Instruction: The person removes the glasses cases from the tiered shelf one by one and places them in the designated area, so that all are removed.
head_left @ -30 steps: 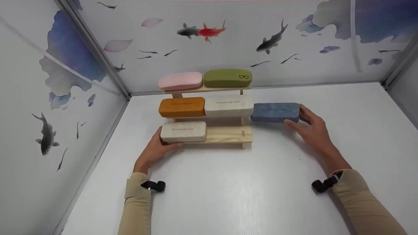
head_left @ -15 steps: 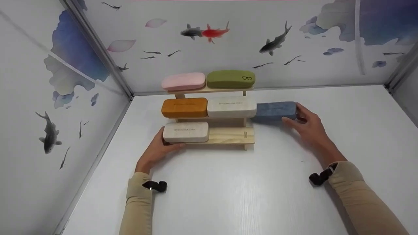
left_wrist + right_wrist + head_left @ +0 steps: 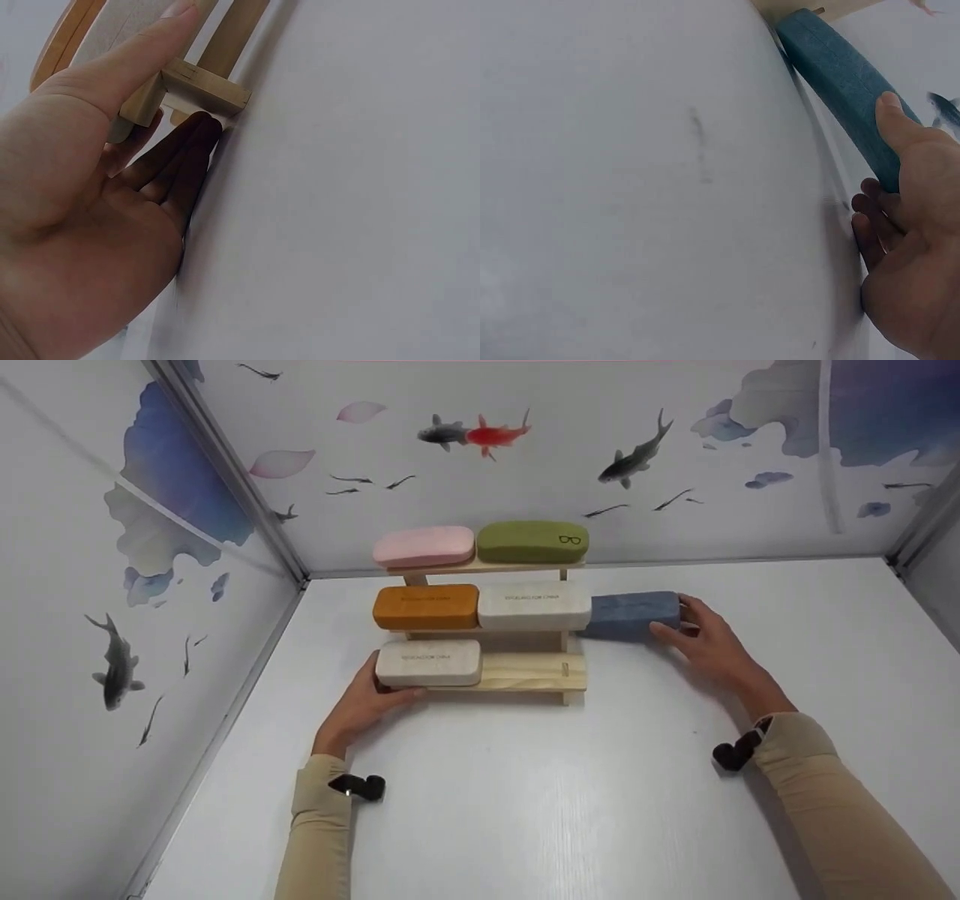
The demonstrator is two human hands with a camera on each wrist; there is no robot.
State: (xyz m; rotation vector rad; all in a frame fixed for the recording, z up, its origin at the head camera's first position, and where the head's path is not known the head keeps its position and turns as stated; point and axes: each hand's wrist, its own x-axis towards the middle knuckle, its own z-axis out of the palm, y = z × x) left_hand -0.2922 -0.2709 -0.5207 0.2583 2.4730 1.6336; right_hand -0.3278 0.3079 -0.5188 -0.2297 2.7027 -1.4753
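Note:
My right hand (image 3: 709,641) grips the right end of a blue glasses case (image 3: 637,613), thumb on the near face. The case's left end is hidden behind a white glasses case (image 3: 535,607) in the head view. In the right wrist view, the blue case (image 3: 840,82) slants toward the wooden rack (image 3: 787,7). My left hand (image 3: 360,705) holds the lower left end of the three-tier wooden rack (image 3: 532,671), thumb along its front edge, right beside a beige glasses case (image 3: 427,664). Several left fingers (image 3: 176,169) reach under the shelf in the left wrist view.
On the rack's top tier lie a pink case (image 3: 424,546) and a green case (image 3: 532,542). An orange case (image 3: 425,607) shares the middle tier with the white one. Fish-patterned walls (image 3: 540,495) enclose the white table (image 3: 525,810) at the back and left.
My right hand has moved the blue case left, so its left end has slipped behind the white case in the head view. My left hand stays at the rack. The head view has shifted slightly.

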